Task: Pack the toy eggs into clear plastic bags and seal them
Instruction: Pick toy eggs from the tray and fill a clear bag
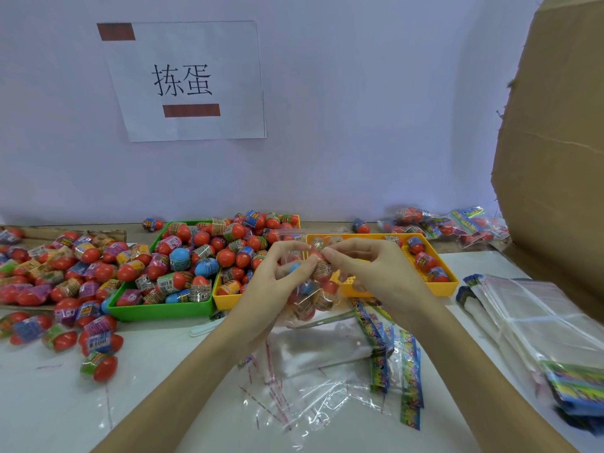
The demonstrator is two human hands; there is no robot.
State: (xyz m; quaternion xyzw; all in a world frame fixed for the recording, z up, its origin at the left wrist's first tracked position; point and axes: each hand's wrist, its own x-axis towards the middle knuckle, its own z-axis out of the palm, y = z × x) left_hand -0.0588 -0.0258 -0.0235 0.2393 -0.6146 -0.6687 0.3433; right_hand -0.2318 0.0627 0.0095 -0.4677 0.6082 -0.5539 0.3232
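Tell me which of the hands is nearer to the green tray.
Left. The left hand holds the filled clear bag just right of the green tray; the right hand pinches the bag farther right, over the yellow tray.

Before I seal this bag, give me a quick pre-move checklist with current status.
1. Left hand grips the filled bag: ok.
2. Right hand pinches the bag top: ok.
3. Eggs sit inside the bag: ok.
4. Mouth clear of eggs: cannot tell.
5. Flap aligned for sealing: cannot tell.
6. Empty bags lie ready on the table: ok.
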